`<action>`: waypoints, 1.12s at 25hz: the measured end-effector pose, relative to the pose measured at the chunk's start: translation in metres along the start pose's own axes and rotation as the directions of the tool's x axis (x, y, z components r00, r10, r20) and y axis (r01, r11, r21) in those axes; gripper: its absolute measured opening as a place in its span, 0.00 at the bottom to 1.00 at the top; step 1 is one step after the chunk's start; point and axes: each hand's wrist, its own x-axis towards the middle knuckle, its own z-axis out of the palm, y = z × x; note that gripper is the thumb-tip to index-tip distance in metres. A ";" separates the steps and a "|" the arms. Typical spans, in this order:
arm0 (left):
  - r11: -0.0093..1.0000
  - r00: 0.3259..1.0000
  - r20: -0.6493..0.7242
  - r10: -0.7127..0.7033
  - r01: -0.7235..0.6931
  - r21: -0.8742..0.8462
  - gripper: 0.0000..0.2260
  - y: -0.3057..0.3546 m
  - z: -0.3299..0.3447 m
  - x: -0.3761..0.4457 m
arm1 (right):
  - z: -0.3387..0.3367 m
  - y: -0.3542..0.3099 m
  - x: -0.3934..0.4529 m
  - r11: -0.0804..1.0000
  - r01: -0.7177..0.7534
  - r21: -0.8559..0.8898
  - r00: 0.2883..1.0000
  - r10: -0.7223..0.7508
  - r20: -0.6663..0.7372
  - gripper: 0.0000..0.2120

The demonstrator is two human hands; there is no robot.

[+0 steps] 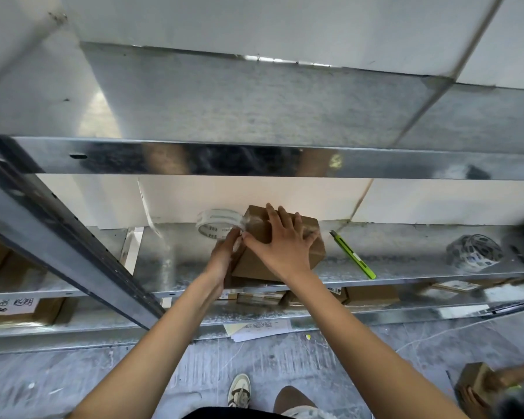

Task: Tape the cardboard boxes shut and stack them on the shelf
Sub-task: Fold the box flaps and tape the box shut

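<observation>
Two hands work on one small cardboard box [280,252] at the centre of the frame, where it sits on the front part of a metal shelf [406,261]. The left hand [224,252] holds a roll of clear tape [218,225] just left of the box; its fingers seem to close on the roll's lower edge, though the grip itself is partly hidden. A clear strip runs from the roll onto the box's near top corner. The right hand [280,241] lies flat over the box top, fingers spread and straight, pressing down.

Taping looks to be under way, with stacking not yet begun. To do it well, the flat hand should keep the flaps closed and the box from sliding on the smooth metal, while the roll is drawn low and taut along the seam so the strip lands straight and without wrinkles. Smoothing behind the roll would help it stick.

A green utility knife [353,255] lies to the right of the box, handy for cutting the strip. Further right sits a roll of labels [474,252]. More boxes [372,294] rest on the lower shelf.
</observation>
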 end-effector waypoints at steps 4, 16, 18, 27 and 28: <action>0.917 0.960 -0.117 0.256 -0.204 0.342 0.29 0.024 0.000 -0.002 | 0.008 0.002 -0.009 0.942 0.059 0.329 0.998 -0.045 -0.049 0.47; 0.276 0.720 0.075 0.690 -0.358 0.892 0.09 0.059 -0.007 -0.028 | 0.014 0.033 -0.002 0.744 0.136 0.654 0.990 -0.088 -0.106 0.27; 0.293 0.716 0.100 0.691 -0.403 0.867 0.07 0.060 -0.010 -0.033 | 0.008 0.041 0.000 0.850 0.201 0.486 0.978 -0.145 -0.151 0.24; 0.171 0.702 0.150 0.696 -0.365 0.915 0.10 0.067 0.002 -0.015 | 0.011 0.030 -0.003 0.971 0.239 -0.015 0.955 -0.237 -0.178 0.47; 0.148 0.711 0.174 0.682 -0.367 0.918 0.10 0.068 0.003 -0.016 | 0.010 0.030 -0.003 0.972 0.233 -0.031 0.957 -0.235 -0.172 0.47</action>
